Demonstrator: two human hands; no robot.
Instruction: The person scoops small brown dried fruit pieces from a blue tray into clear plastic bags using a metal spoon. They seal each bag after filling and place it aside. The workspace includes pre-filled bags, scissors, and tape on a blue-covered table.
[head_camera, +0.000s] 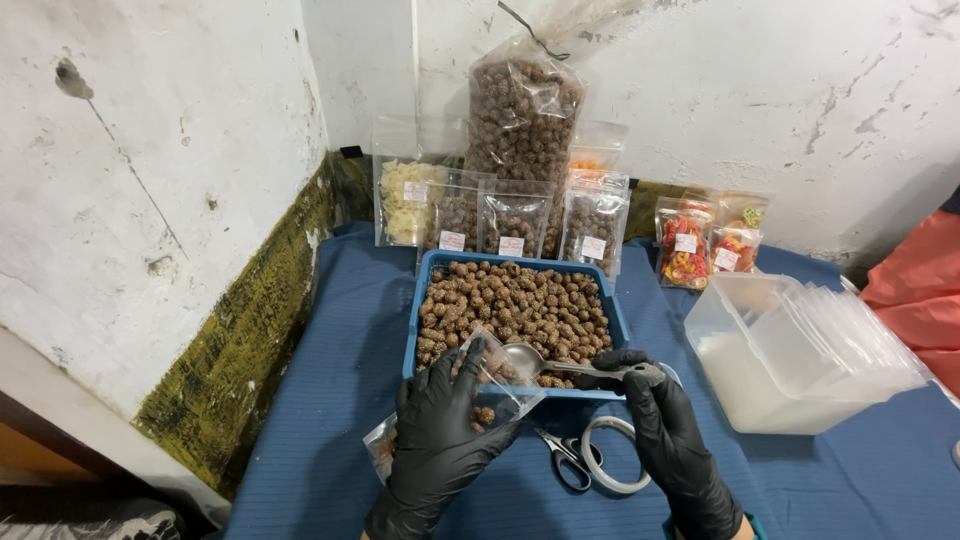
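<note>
A cracked, stained white wall (150, 150) filled the upper frame, meeting another wall (800, 90) at a corner near top centre. Yellow-green grime (250, 350) streaked its base at left. Blue cloth (330, 420) covered the table below.

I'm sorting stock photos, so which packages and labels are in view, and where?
Tall clear bag: back centre, brown balls.
Small labelled pouches: behind blue tray, white-red labels.
Pouch of pale chips: back left.
Red-orange snack pouches: back right.
Open pouch: left hand.

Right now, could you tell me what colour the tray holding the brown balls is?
Blue tray, seen in the head view.
</note>
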